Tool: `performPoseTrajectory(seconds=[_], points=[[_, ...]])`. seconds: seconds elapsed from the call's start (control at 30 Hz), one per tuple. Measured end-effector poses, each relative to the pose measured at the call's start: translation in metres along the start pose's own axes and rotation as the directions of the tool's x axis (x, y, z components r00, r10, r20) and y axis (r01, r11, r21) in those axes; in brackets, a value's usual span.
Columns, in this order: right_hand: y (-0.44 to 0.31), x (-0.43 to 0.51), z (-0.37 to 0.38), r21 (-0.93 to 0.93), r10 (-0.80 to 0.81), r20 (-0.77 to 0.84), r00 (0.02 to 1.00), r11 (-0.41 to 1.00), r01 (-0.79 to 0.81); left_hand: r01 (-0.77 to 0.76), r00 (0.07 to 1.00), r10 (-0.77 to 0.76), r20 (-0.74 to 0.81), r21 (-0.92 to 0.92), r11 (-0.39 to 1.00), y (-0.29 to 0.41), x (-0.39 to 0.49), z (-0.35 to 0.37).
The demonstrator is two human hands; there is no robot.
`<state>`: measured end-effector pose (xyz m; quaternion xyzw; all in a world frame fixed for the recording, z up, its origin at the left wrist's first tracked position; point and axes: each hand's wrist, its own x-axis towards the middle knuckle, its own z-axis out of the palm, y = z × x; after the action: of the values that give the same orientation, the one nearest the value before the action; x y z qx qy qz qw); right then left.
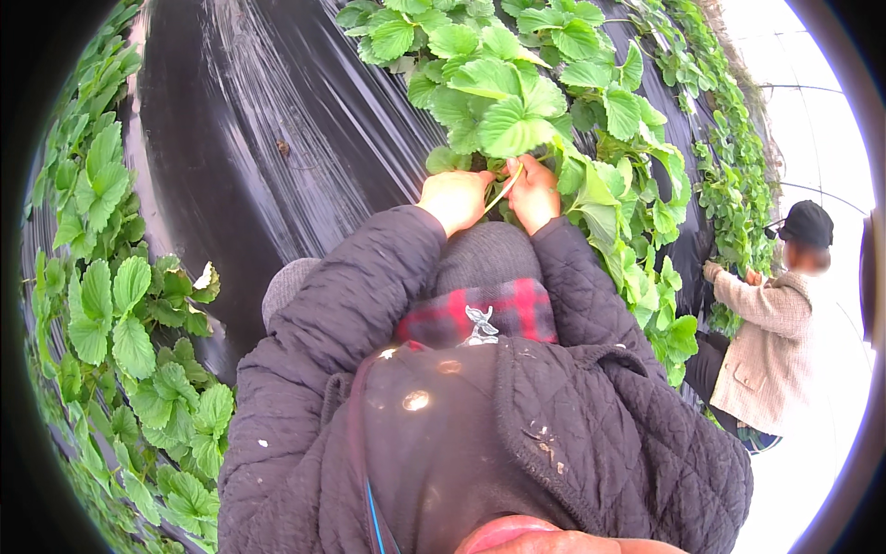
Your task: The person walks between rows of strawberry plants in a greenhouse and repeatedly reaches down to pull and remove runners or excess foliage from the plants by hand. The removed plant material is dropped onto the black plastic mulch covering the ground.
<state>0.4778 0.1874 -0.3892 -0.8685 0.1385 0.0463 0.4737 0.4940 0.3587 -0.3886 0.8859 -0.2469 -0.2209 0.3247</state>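
Before my knees grows a strawberry plant (pixel 509 121) with broad, toothed green leaves. Both of my hands are low at its base, under the leaves. My right hand (pixel 536 194) pinches a pale green leaf stalk (pixel 504 190) with thumb and fingers; the stalk slants down between the two hands. Close beside it, my left hand (pixel 453 199) reaches into the stems with its fingers curled. Its fingertips are partly hidden, so I cannot tell what it grips.
Shiny black plastic mulch film (pixel 228 138) covers the ground to the left. Beyond it runs another row of strawberry plants (pixel 131 332). On the right, a co-worker (pixel 765 332) in a dark cap and light jacket crouches at a further plant row (pixel 737 173).
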Motion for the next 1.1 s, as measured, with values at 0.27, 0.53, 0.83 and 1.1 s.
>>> performPoseTrajectory(seconds=[0.27,0.53,0.83,1.1], points=[[0.004,-0.003,-0.002,0.061,-0.018,-0.009,1.000,0.998,0.019,0.035,0.999,-0.034,0.039,-0.011,0.999,0.002,0.001,-0.003],[-0.005,-0.002,0.000,0.123,0.036,0.070,0.997,0.991,-0.044,-0.012,0.999,0.012,-0.036,0.006,1.000,-0.002,0.001,0.006],[0.009,0.005,0.000,-0.047,0.046,0.050,0.998,0.998,-0.044,0.030,0.999,-0.030,0.011,0.039,0.999,0.005,0.001,-0.002],[-0.042,-0.017,0.004,0.115,-0.176,-0.136,0.975,0.975,0.192,0.012,0.994,-0.009,-0.106,0.030,0.999,-0.003,-0.002,0.008]])
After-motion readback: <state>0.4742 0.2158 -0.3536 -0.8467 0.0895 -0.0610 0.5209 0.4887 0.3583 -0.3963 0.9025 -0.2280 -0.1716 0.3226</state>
